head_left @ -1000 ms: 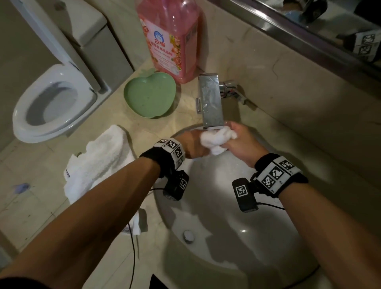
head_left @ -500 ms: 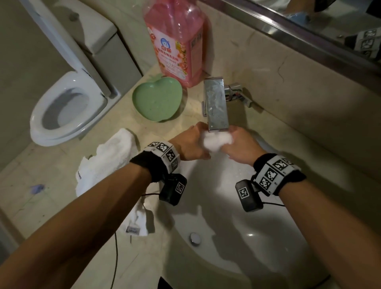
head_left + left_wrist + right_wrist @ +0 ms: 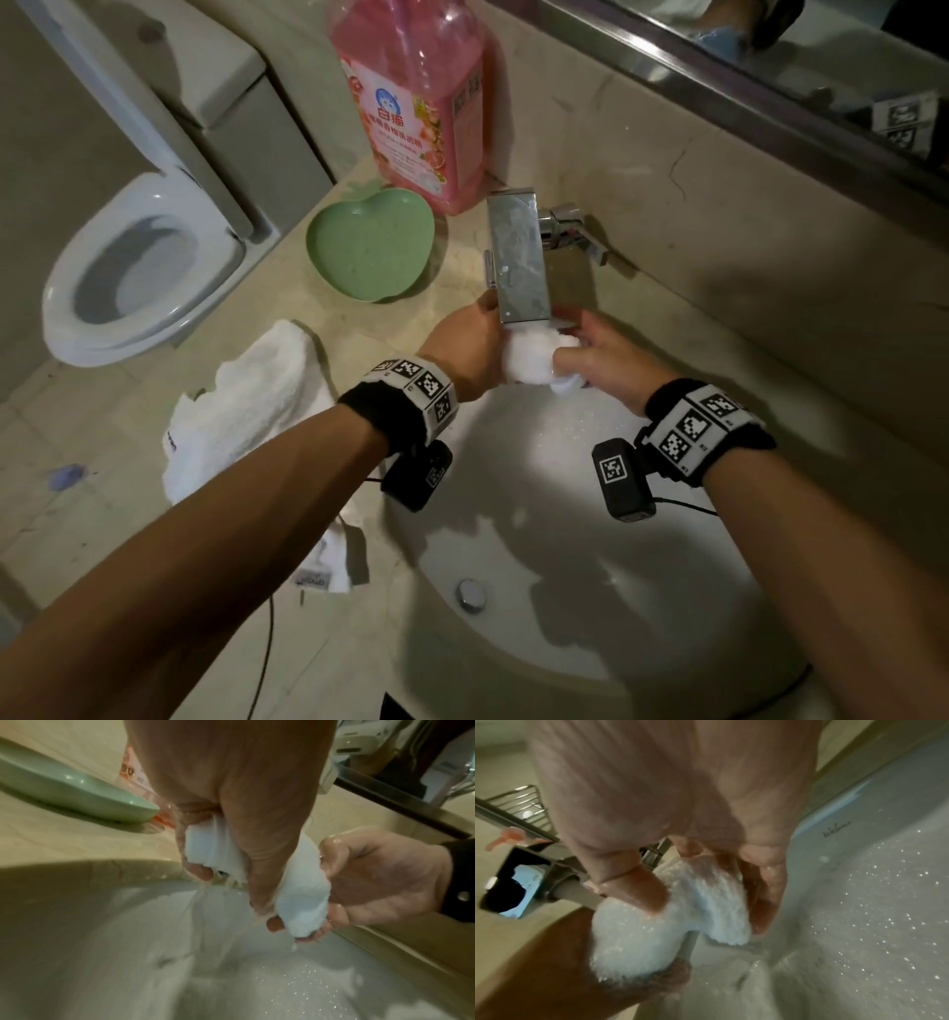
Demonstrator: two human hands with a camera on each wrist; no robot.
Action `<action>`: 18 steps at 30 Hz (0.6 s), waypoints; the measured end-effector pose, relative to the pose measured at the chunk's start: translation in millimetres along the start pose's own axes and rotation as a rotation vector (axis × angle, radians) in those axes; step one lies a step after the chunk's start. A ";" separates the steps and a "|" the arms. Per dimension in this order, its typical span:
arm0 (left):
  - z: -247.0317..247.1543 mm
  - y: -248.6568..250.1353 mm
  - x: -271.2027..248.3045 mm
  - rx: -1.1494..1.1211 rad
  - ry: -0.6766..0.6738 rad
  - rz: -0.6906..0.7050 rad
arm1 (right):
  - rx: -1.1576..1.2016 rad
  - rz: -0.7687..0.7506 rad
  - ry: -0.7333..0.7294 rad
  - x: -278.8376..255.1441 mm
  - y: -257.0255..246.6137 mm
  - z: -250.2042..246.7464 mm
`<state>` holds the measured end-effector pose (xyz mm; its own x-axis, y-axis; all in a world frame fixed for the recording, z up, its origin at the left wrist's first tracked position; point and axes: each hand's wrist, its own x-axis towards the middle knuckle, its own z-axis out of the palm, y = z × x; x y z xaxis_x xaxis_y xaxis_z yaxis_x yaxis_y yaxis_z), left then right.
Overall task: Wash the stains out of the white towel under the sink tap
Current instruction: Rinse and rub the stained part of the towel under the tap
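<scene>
A small wet white towel (image 3: 531, 357) is bunched between both hands right under the spout of the square chrome tap (image 3: 516, 257), above the back of the white sink basin (image 3: 565, 591). My left hand (image 3: 470, 349) grips its left end, fingers curled round the cloth (image 3: 213, 850). My right hand (image 3: 590, 354) grips the right end, thumb pressed into the towel (image 3: 670, 914). Water runs off the towel (image 3: 303, 902) into the basin, and droplets speckle the bowl. No stain shows on the visible cloth.
A second white towel (image 3: 251, 406) lies crumpled on the beige counter left of the basin. A green heart-shaped dish (image 3: 372, 249) and a large pink detergent bottle (image 3: 416, 103) stand behind it. A toilet (image 3: 138, 267) is at far left. A mirror edge (image 3: 719, 77) runs along the wall.
The towel and both hands have moved up and back, closer under the tap spout. The hands keep squeezing it and the view has shifted slightly.
</scene>
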<state>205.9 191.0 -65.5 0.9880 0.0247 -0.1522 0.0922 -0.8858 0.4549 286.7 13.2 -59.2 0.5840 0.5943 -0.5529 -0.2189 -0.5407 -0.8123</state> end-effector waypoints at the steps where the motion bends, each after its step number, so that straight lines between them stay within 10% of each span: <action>1: -2.8 -1.2 -3.1 0.013 -0.003 0.001 | 0.006 0.050 -0.044 1.7 -0.2 3.4; 14: -10.6 -22.7 -13.9 -0.202 -0.412 -0.340 | -0.392 -0.289 0.112 10.8 -18.4 36.7; 18: -0.1 -12.8 -5.7 -0.205 -0.337 -0.269 | -0.394 -0.178 0.081 -6.5 -16.0 17.5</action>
<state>199.1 202.3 -70.3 0.8339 0.0587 -0.5487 0.3951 -0.7578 0.5193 272.7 28.4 -45.8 0.6483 0.6589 -0.3815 0.1968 -0.6290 -0.7521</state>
